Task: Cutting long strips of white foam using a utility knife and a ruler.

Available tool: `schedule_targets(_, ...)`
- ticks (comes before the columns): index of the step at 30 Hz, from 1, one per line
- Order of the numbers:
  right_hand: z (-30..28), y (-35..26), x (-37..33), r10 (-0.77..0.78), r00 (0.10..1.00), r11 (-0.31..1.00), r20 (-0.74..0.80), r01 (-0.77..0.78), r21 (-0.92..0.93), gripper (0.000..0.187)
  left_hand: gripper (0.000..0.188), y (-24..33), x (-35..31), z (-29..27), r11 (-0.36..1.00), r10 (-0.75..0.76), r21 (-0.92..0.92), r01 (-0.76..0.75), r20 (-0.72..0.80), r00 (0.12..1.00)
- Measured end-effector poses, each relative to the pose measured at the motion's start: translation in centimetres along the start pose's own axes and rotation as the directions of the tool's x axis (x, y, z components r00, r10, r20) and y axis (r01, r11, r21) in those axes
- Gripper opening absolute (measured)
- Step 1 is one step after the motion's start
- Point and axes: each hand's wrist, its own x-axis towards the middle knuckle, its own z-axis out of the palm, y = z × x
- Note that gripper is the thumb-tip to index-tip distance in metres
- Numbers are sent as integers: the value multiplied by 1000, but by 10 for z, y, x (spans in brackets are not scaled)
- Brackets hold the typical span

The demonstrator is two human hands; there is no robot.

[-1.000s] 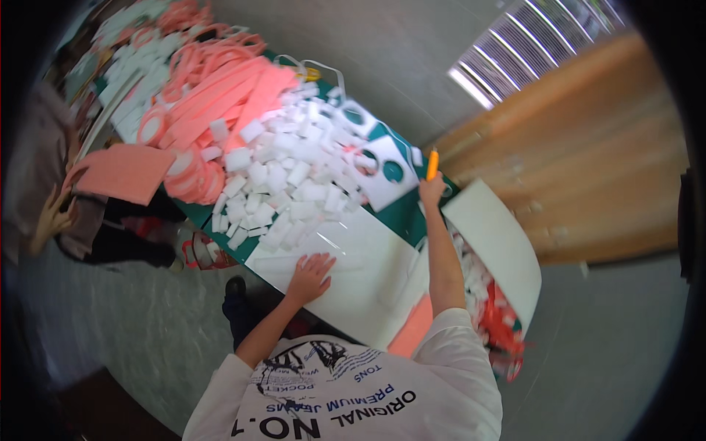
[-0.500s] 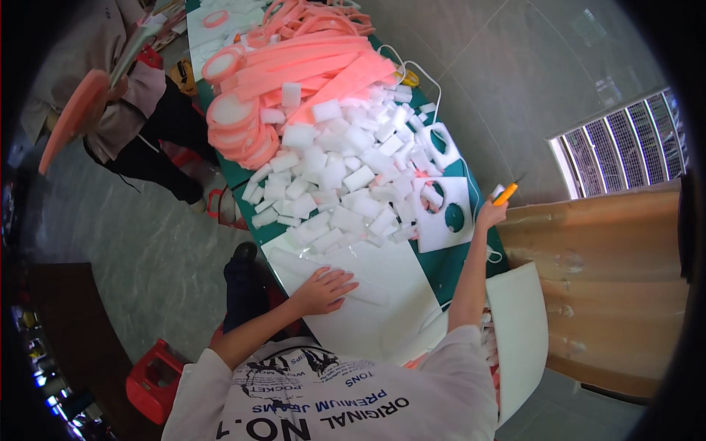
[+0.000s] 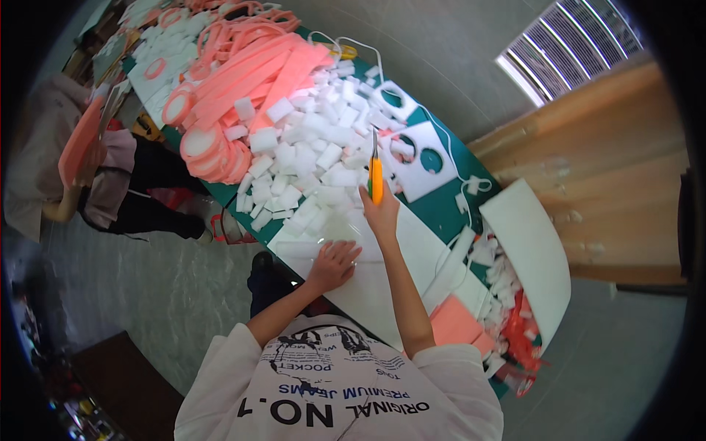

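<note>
My left hand (image 3: 334,264) lies flat with its fingers stretched out, pressing on a clear plastic sheet (image 3: 344,228) and the end of a long white foam strip (image 3: 298,250). Under these is a smooth white board (image 3: 368,294) on the green table. In my right hand (image 3: 382,217) is a utility knife (image 3: 377,180) with an orange handle. Its blade points away from me, toward the loose white foam blocks (image 3: 316,147). The right hand is over the board's far edge, to the right of the left hand.
Pink foam strips and rings (image 3: 243,81) heap up on the far left. A white foam sheet with round holes (image 3: 418,165) and a white cable (image 3: 446,147) lie on the right. A curved white panel (image 3: 529,257) stands by the scraps. A co-worker (image 3: 121,158) holds pink foam at left.
My right hand has brought the knife from beyond the table's right edge in over the board. The view has turned, while my left hand stays pressed on the plastic sheet.
</note>
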Motion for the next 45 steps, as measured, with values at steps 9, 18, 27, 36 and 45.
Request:
schedule_targets(9,-40,81,-184,75,988,957,-135,-109,-270,30,37,-6,-2,12,999,6,49,-5,-20,1000)
schedule_targets(18,-12,79,-206,69,996,922,-50,-83,-379,35,37,0,-5,10,997,4,72,0,-57,998)
schedule_targets(27,-5,83,-210,85,992,911,-93,-115,-397,33,37,-3,-8,11,997,6,73,0,-83,997)
schedule_targets(36,-10,88,-206,119,992,898,-44,-126,-421,33,38,-1,-5,8,997,4,72,2,-83,997)
schedule_targets(45,-10,90,-207,91,996,903,-18,-90,-420,32,37,-2,-6,9,998,4,68,3,-95,995)
